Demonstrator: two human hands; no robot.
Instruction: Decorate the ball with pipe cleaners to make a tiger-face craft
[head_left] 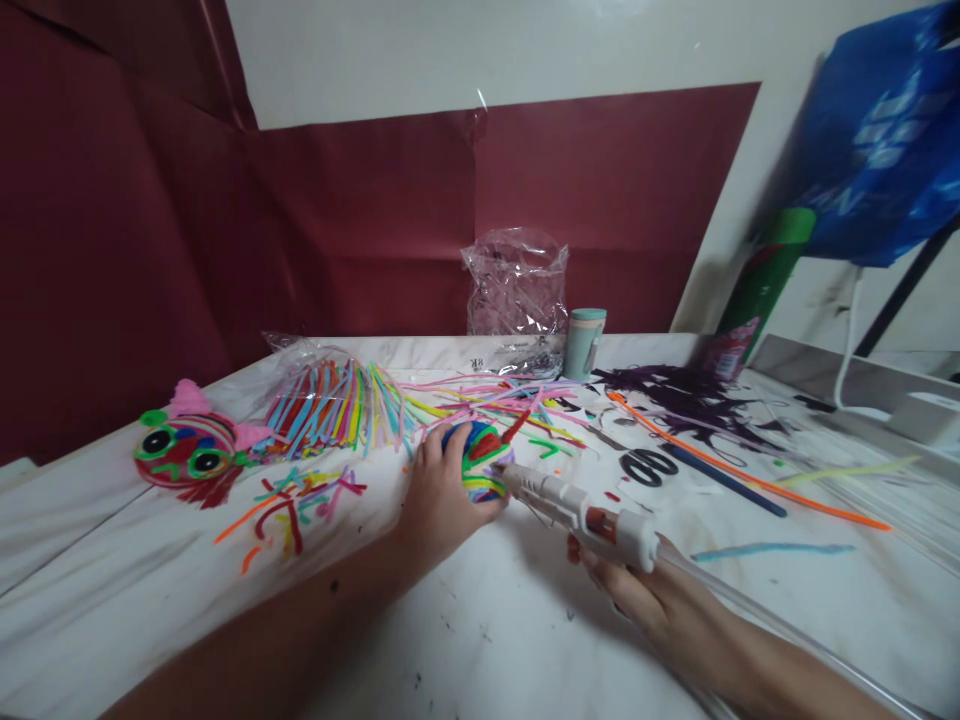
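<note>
Clearly, the work is partway along. The left hand (442, 490) is curled around a ball (480, 463), keeping it on the table just in front of the right hand (637, 597), which is wrapped around a glue gun (577, 510) whose nozzle is at the ball's near side. Coloured strips already band most of what shows of the ball, in blue, green, yellow and red; a red strip (517, 425) sticks out past the left hand's fingertips, so that piece looks unfinished, though whether its lower end is glued cannot be told. No eyes or ears show on this ball, whereas a decorated face (184, 450), well to the left of the left hand, has both and looks nearly complete. Cut scraps (296, 505) lie nearer that hand, a bundle of uncut strips (322, 405) beyond them, and scissors (646, 468) beyond the right hand. The ball's underside is hidden.
</note>
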